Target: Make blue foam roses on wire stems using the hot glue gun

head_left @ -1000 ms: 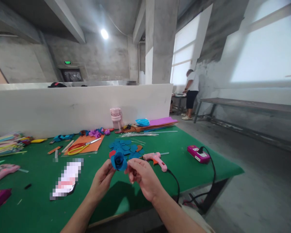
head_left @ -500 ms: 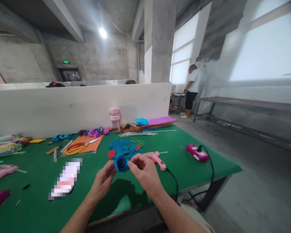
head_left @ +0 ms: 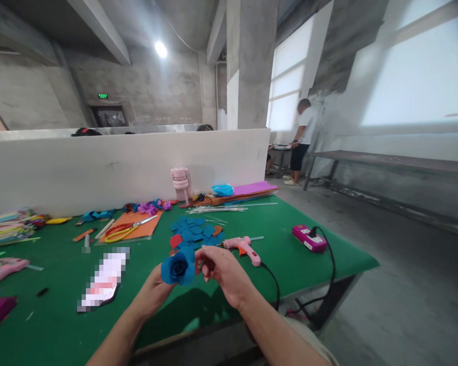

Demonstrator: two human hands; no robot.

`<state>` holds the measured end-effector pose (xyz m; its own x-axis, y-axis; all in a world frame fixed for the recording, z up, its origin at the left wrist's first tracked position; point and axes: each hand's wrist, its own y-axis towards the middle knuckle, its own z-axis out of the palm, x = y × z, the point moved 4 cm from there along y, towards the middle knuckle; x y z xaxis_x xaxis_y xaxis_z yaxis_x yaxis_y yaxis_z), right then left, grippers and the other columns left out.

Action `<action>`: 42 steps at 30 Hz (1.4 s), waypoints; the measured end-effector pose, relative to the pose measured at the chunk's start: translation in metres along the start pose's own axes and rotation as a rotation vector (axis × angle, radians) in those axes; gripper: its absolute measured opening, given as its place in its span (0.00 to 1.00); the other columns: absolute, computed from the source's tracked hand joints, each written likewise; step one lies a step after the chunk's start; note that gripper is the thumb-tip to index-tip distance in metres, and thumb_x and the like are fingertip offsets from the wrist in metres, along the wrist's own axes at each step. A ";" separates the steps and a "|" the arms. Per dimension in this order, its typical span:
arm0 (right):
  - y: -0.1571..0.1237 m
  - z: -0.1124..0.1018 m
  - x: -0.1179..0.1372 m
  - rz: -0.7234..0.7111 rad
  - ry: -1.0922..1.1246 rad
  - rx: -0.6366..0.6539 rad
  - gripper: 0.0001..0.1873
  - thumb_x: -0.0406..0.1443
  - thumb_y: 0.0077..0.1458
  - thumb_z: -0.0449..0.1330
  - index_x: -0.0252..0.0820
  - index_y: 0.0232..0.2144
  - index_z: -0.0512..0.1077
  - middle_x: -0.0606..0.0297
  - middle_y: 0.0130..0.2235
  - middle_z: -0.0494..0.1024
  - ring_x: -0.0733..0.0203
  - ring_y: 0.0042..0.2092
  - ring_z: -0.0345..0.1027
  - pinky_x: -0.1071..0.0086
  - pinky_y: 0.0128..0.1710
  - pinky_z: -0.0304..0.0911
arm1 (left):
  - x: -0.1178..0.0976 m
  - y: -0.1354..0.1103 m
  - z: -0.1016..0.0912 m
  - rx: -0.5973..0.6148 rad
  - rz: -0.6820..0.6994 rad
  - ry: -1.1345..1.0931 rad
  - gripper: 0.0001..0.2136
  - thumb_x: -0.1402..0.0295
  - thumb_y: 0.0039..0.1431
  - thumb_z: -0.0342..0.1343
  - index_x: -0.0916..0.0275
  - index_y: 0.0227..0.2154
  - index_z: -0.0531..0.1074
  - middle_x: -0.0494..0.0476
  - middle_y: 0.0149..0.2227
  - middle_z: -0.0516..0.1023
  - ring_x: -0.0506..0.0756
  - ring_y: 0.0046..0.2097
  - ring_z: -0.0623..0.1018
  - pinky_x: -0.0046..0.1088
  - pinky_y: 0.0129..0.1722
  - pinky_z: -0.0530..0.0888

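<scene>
A blue foam rose is held up above the green table. My left hand grips it from below, fingers closed under the bloom. My right hand sits just right of the rose, fingers curled and pinched at its outer petal. Behind the hands lies a pile of blue foam petals with a red one among them. A pink glue gun rests to the right of the pile, its black cord running off the table's near edge.
Scissors lie on an orange sheet. A pink bottle stands by the white partition. A magenta power strip sits near the table's right edge. Coloured sheets are stacked at left. A person stands far off.
The rose has moved left and nearer to me and now tilts its face toward the camera. Both hands have dropped slightly with it; my right fingers have curled in closer.
</scene>
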<state>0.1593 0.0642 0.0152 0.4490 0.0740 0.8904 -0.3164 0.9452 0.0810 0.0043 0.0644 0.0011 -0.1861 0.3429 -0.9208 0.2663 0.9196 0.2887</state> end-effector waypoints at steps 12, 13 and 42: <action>-0.017 0.011 0.026 -0.282 -0.448 -0.035 0.09 0.39 0.51 0.56 0.40 0.23 0.68 0.72 0.18 0.65 0.70 0.20 0.58 0.75 0.20 0.52 | -0.011 0.001 0.003 0.043 -0.003 0.065 0.14 0.55 0.47 0.56 0.63 0.23 0.72 0.54 0.24 0.71 0.52 0.28 0.67 0.26 0.29 0.68; -0.018 0.011 0.027 -0.286 -0.470 -0.032 0.09 0.39 0.52 0.56 0.40 0.23 0.68 0.72 0.18 0.65 0.70 0.20 0.58 0.75 0.20 0.52 | -0.011 0.002 0.003 0.048 -0.003 0.064 0.14 0.55 0.47 0.56 0.63 0.22 0.72 0.54 0.24 0.71 0.52 0.28 0.67 0.26 0.29 0.68; -0.018 0.012 0.019 -0.058 -0.207 0.119 0.18 0.45 0.54 0.54 0.38 0.22 0.71 0.71 0.19 0.63 0.71 0.21 0.55 0.77 0.20 0.53 | -0.021 -0.001 0.016 0.414 0.070 0.009 0.13 0.62 0.57 0.50 0.66 0.28 0.75 0.59 0.31 0.77 0.54 0.33 0.72 0.28 0.35 0.68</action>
<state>0.1634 0.0445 0.0360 0.2926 -0.0579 0.9545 -0.3968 0.9008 0.1763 0.0231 0.0536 0.0160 -0.1616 0.4049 -0.9000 0.6357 0.7403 0.2189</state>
